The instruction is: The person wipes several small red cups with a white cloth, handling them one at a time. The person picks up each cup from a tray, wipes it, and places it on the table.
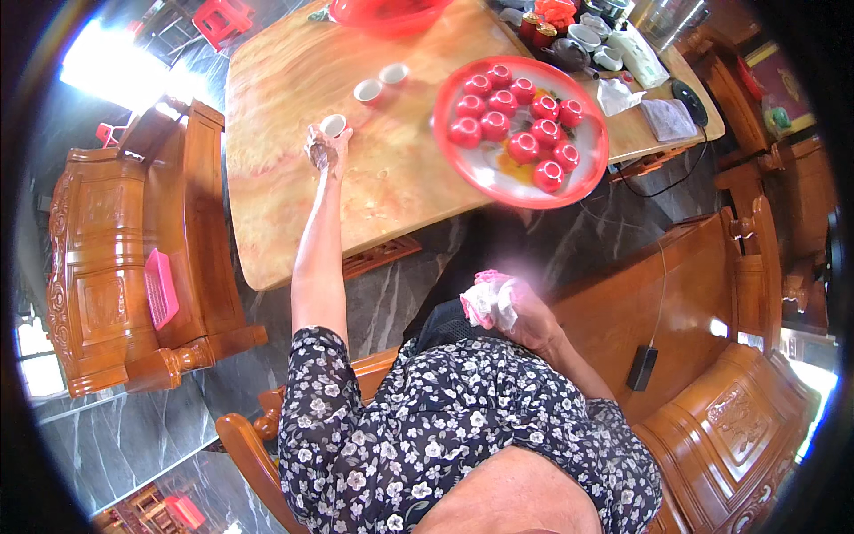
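My left hand (325, 150) reaches over the table at the left, its fingers around a small cup (333, 125) with a white inside. Past it, two more small cups (368, 92) stand upright with their mouths up, red on the outside and white within. Near my waist, my right hand (534, 319) grips a crumpled white and pink cloth (492, 300). A large round tray (460, 170) with a red rim lies to the right on the table, overhanging its near edge. Several red cups (502, 102) rest upside down on it.
A red plastic basin (393, 15) sits at the far edge of the stone-look table (407, 173). Teaware, including a dark teapot (568, 53), crowds the right end beside a folded towel (669, 120). Carved wooden seats (107, 267) flank me; a cable with a black adapter (642, 368) lies right.
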Motion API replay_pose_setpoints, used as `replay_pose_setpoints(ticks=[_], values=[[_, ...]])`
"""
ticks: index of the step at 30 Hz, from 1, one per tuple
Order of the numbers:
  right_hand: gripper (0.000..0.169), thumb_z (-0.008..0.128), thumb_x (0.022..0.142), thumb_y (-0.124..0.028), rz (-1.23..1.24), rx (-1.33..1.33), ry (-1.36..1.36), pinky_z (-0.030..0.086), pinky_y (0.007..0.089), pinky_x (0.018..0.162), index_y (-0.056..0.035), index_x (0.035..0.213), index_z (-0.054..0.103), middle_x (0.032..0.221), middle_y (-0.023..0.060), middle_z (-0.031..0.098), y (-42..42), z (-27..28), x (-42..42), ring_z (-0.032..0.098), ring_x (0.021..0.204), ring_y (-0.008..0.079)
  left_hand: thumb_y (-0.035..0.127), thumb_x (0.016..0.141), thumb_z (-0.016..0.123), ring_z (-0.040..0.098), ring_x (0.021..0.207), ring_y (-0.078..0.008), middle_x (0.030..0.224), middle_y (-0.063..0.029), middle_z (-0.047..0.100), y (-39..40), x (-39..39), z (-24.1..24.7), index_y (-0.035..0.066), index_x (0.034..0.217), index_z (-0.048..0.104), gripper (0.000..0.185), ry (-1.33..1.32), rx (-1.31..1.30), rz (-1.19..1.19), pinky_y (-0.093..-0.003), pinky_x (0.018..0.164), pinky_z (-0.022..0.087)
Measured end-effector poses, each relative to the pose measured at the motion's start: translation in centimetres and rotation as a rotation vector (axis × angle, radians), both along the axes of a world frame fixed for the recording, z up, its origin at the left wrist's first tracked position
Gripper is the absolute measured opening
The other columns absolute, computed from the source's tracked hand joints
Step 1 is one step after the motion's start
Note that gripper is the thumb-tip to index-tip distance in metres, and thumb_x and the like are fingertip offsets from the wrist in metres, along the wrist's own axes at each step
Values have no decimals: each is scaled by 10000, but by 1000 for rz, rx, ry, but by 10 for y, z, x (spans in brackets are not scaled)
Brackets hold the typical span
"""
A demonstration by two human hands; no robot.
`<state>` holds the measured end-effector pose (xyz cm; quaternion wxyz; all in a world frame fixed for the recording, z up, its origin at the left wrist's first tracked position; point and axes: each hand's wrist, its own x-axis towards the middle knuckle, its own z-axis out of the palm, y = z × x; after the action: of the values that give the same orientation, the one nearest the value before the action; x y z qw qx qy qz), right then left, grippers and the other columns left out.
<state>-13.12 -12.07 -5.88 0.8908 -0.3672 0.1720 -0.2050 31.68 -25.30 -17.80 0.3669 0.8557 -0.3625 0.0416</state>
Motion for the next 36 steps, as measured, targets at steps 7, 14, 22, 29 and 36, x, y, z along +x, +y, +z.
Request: replay_pose_setpoints(ticks=[7,14,22,29,36], values=[[246,577,909,-230,-186,-114,282,463,271,652,-13,1025,565,890,57,590,-2,-13,5,549,736,146,212,661,829,641,861,-206,933,-134,643,60,-107,70,11,994,565,469,340,-328,-232,-344,749,510],[433,577,924,-120,-373,-19,96,477,314,907,-3,1325,462,1228,71,564,-19,-17,-2,563,1090,162,47,693,764,590,956,-250,1032,-141,562,131,-221,87,21,1127,458,532,512,-323,-569,-349,835,482],[455,660,854,-136,-534,-1151,655,462,335,899,-13,1267,515,1119,142,579,-20,6,11,592,1021,253,-41,610,709,478,1159,-395,1218,-193,511,162,-276,98,42,1214,485,649,158,-218,-934,-458,982,409],[277,634,809,-121,-291,-789,660,504,339,773,-2,1058,612,902,107,650,-24,2,-4,634,844,195,2,633,727,520,1097,-390,1228,-179,532,172,-286,110,47,1254,456,679,166,-233,-1123,-449,938,444],[298,494,951,-317,-244,-72,473,309,171,409,-71,913,659,658,-2,610,-14,-22,-7,463,482,7,160,676,782,540,1062,-366,1191,-173,556,168,-281,120,31,1225,490,635,124,-210,-1122,-432,914,457]])
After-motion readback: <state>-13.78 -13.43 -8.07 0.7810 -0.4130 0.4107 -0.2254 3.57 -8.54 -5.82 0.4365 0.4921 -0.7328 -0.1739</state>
